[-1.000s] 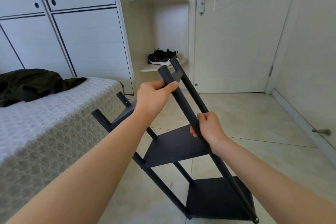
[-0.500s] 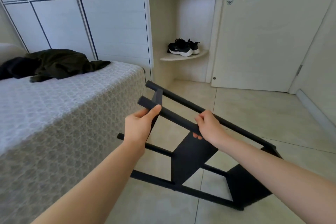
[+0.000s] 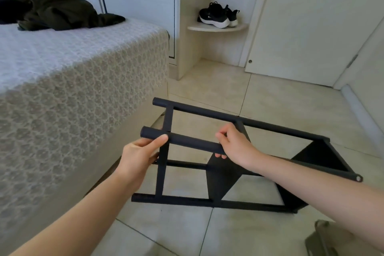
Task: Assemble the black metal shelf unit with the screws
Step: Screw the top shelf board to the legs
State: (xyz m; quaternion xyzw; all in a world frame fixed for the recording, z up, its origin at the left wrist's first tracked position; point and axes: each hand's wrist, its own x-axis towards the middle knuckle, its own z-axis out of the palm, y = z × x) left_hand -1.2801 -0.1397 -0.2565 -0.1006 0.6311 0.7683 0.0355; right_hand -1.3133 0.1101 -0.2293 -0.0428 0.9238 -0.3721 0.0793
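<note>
Two-handed grip — shelf unit [image 3: 223,178] on its side beside the bed [image 3: 83,81].
Left hand [image 3: 139,156] and right hand [image 3: 236,145] clench its upper post [image 3: 193,143]; ease both lower posts [image 3: 187,201] onto the floor [image 3: 270,93] together.

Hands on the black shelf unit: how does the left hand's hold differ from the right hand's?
The left hand holds the post near its free end; the right hand holds it farther along, by the middle panel. The left thumb lies along the post; the right hand's fingers curl around it. Both grip the same post of the tipped shelf unit.
</note>
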